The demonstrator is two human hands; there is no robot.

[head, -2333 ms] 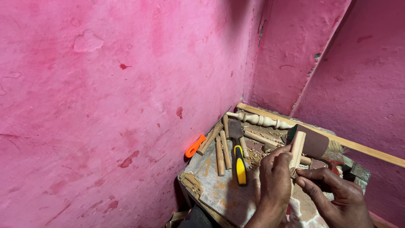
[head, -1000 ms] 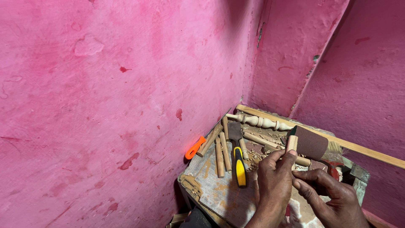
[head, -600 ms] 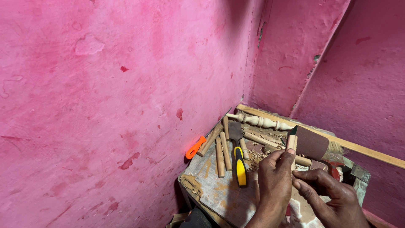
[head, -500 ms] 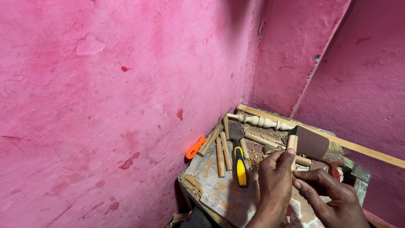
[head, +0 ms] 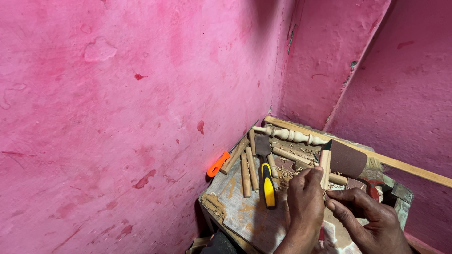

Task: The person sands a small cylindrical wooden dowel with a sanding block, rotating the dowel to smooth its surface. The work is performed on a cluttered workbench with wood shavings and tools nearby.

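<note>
Grip: slim pale wooden peg is pinched upright between left hand and right hand; left fingers closed around its lower part, right fingertips pressed at its base.
Peg: smooth, round stick shape, lighter tip at top; held over the right part of the bench, just in front of the sandpaper roll.
Left hand: seen from the back, knuckles up, wrapped on the peg.
Right hand: fingers curled narrow, touching peg bottom and left hand.
Sandpaper roll: dark brown, gritty cylinder, lying just behind the peg.
Brush: straw-coloured bristles seen beside the roll, handle mostly hidden.
Chisel: flat metal blade, black-and-yellow handle, laid on the bench left of the hands.
Dowels: several plain round wooden sticks laid side by side left of the chisel.
Orange tool: orange plastic handle overhanging the bench's left edge.
Spindle: turned pale wood piece with beads and grooves, lying at the back.
Batten: long straight wooden strip along the far edge.
Bench: worn, stained top, scattered with shavings.
Wall: rough pink plaster, chipped and blotched.
</note>
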